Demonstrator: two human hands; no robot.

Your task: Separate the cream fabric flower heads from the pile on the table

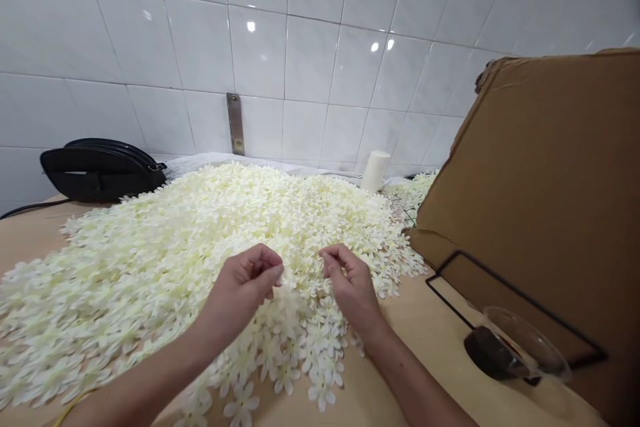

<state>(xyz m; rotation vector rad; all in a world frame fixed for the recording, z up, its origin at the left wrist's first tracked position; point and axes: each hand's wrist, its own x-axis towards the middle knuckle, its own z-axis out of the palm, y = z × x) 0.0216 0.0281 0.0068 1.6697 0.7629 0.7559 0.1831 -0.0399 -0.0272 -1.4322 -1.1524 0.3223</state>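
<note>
A broad heap of white and pale yellow artificial flowers covers much of the tan table. Over its front part, my left hand is closed in a pinch, with pale petals just below the fingertips. My right hand is a little to the right, also pinched, thumb against forefinger. A gap separates the two hands. Whatever either pinch holds is too small to make out against the flowers.
A black bag lies at the back left. A white cylinder stands behind the heap. At right are a large cardboard box, a black wire frame and a clear cup with dark contents. White tiles line the wall.
</note>
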